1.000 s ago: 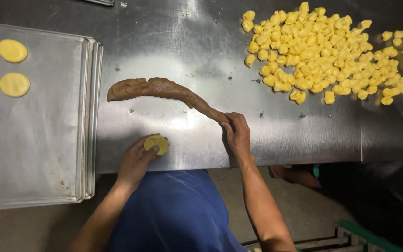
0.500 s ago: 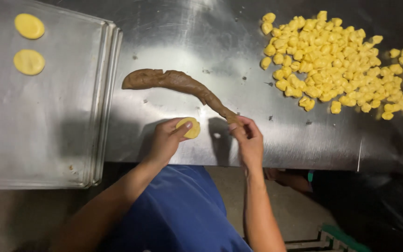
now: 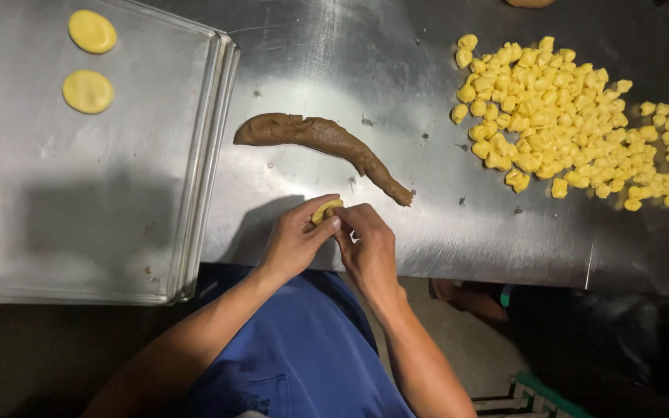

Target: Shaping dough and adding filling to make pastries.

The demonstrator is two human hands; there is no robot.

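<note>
Filling step: both hands, left (image 3: 294,241) and right (image 3: 367,246), pinched 1 yellow disc (image 3: 325,210) at table's near edge; next needs filling from brown roll (image 3: 323,141).

We see the flat steel tray (image 3: 56,217) on the left with two round yellow dough discs (image 3: 90,62) at its far end, the brown filling log (image 3: 319,143) mid-table (image 3: 489,240), and the heap of yellow dough pieces (image 3: 574,124) to the right.

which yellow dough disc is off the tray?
The yellow disc pinched between the left hand and right hand, near the table's front edge. The other two discs lie flat on the metal tray.
</note>
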